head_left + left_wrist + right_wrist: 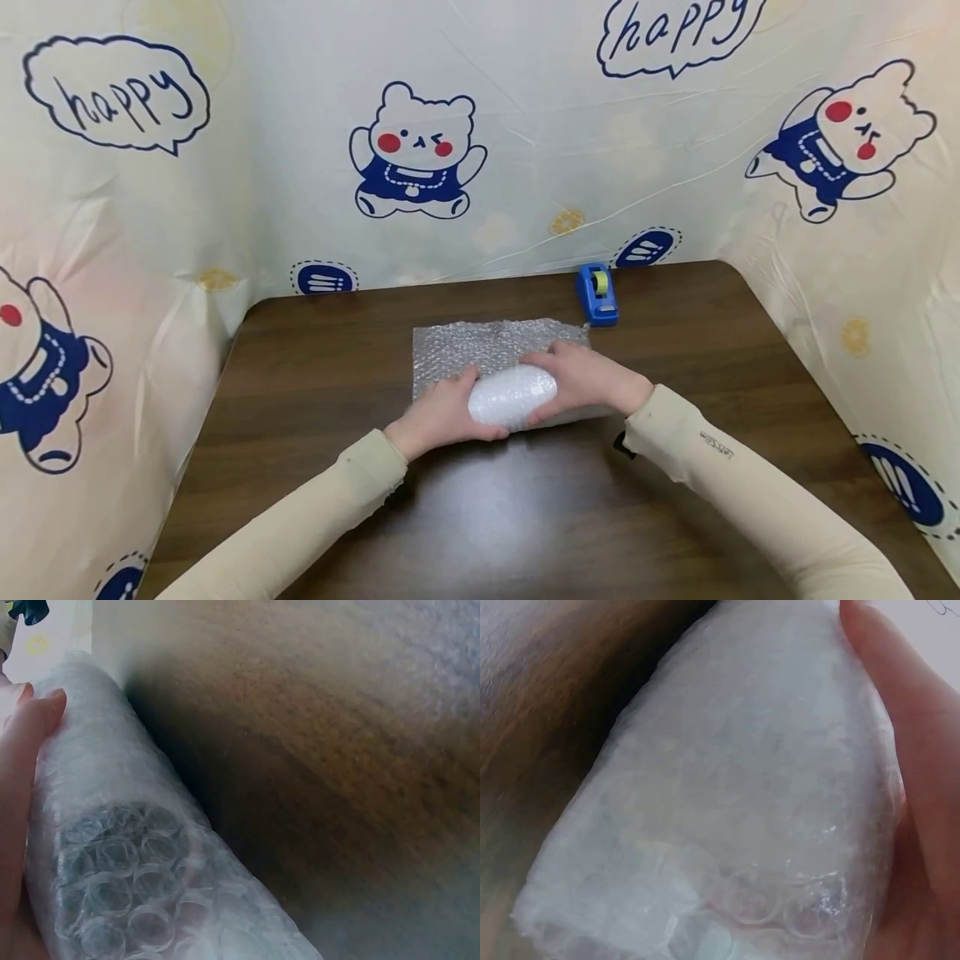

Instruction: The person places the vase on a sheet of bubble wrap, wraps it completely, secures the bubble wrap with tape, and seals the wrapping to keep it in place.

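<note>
Both hands hold a rounded white bundle (512,395) near the middle of the table. Clear bubble wrap (112,877) is rolled around it; what lies inside is hidden. My left hand (441,414) grips the bundle's left end, with the thumb on top. At the right end, my right hand (588,379) grips it with spread, curved fingers. Beyond the hands, a flat stretch of bubble wrap (487,340) lies on the wood, continuing from under the bundle. The right wrist view has the wrapped surface (727,765) close up, tapering away, with part of the right hand alongside.
A blue tape dispenser (598,297) with yellowish tape stands near the table's back edge, just beyond the wrap's right corner. The dark wooden table (300,367) is bordered at the back and sides by a printed cloth (525,150). A small black item (623,445) shows under the right cuff.
</note>
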`<state>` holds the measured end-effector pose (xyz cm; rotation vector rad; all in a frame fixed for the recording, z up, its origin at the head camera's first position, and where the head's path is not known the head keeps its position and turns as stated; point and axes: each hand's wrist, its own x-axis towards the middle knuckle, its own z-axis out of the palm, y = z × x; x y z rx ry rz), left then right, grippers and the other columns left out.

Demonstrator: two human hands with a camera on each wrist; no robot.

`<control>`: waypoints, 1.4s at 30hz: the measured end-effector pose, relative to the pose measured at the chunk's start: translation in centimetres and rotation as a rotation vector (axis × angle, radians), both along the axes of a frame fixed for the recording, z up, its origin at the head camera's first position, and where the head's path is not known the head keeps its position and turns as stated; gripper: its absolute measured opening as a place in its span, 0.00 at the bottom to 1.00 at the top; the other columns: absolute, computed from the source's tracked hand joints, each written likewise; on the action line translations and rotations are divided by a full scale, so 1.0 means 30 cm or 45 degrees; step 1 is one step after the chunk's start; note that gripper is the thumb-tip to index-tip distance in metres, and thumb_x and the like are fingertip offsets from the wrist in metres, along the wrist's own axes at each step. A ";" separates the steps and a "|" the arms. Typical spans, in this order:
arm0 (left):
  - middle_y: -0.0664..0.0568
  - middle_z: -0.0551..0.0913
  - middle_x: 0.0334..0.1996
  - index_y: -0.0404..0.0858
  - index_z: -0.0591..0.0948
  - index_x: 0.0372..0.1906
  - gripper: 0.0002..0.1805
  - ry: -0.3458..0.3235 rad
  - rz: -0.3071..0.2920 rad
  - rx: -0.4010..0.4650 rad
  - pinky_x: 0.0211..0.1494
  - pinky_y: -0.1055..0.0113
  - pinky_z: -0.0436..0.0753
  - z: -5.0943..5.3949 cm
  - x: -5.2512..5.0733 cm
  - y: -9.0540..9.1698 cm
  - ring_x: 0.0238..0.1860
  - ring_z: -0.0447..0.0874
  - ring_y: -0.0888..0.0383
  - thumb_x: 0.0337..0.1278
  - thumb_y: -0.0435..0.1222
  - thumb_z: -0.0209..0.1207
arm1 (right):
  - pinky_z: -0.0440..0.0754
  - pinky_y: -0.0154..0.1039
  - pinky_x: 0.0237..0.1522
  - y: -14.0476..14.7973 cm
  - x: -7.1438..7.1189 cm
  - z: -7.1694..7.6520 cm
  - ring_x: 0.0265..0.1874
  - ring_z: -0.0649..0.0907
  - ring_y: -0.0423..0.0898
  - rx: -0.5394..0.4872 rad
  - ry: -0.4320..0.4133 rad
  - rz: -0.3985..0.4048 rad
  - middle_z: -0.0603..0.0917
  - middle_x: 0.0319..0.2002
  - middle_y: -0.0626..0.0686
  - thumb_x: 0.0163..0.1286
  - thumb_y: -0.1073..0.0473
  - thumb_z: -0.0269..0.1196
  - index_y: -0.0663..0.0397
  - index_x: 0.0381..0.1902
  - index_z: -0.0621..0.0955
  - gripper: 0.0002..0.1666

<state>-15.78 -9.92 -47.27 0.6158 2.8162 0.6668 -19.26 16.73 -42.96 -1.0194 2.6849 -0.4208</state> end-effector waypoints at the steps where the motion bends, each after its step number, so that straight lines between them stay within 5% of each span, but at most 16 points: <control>1: 0.46 0.84 0.38 0.37 0.72 0.62 0.53 0.002 0.012 0.006 0.35 0.57 0.83 -0.001 -0.001 0.000 0.31 0.83 0.52 0.36 0.69 0.74 | 0.84 0.51 0.44 0.000 -0.004 0.001 0.44 0.83 0.52 0.003 -0.013 -0.009 0.82 0.52 0.62 0.51 0.26 0.76 0.48 0.69 0.77 0.54; 11: 0.41 0.81 0.41 0.35 0.71 0.61 0.57 0.024 0.088 -0.015 0.39 0.52 0.86 -0.001 0.013 0.001 0.36 0.84 0.46 0.34 0.73 0.72 | 0.84 0.50 0.44 0.002 -0.016 -0.011 0.43 0.82 0.50 0.016 -0.024 -0.014 0.82 0.51 0.60 0.52 0.25 0.74 0.48 0.67 0.78 0.52; 20: 0.48 0.79 0.27 0.33 0.70 0.54 0.53 0.191 0.044 -0.039 0.24 0.59 0.81 0.003 0.036 -0.009 0.21 0.80 0.52 0.38 0.72 0.72 | 0.85 0.50 0.47 0.002 -0.035 -0.018 0.46 0.83 0.49 -0.006 -0.057 -0.044 0.83 0.55 0.57 0.50 0.24 0.74 0.56 0.68 0.73 0.59; 27: 0.49 0.79 0.32 0.36 0.75 0.53 0.46 0.098 0.026 -0.002 0.32 0.60 0.81 0.013 0.018 -0.028 0.29 0.78 0.56 0.48 0.71 0.68 | 0.84 0.47 0.46 -0.002 -0.052 -0.015 0.41 0.83 0.47 -0.014 -0.131 -0.087 0.84 0.50 0.55 0.50 0.23 0.74 0.59 0.64 0.72 0.58; 30: 0.49 0.79 0.32 0.36 0.77 0.49 0.43 0.151 0.003 -0.040 0.34 0.59 0.81 0.021 0.008 -0.031 0.30 0.77 0.54 0.48 0.71 0.68 | 0.84 0.47 0.45 -0.003 -0.056 -0.014 0.40 0.83 0.47 -0.013 -0.159 -0.081 0.84 0.49 0.56 0.51 0.23 0.73 0.59 0.62 0.72 0.56; 42: 0.54 0.75 0.22 0.40 0.73 0.47 0.34 0.135 -0.056 0.015 0.26 0.63 0.75 0.027 0.003 -0.038 0.21 0.74 0.58 0.58 0.66 0.66 | 0.83 0.46 0.44 -0.008 -0.067 -0.014 0.40 0.81 0.47 -0.006 -0.221 -0.145 0.82 0.49 0.55 0.54 0.22 0.71 0.57 0.60 0.74 0.53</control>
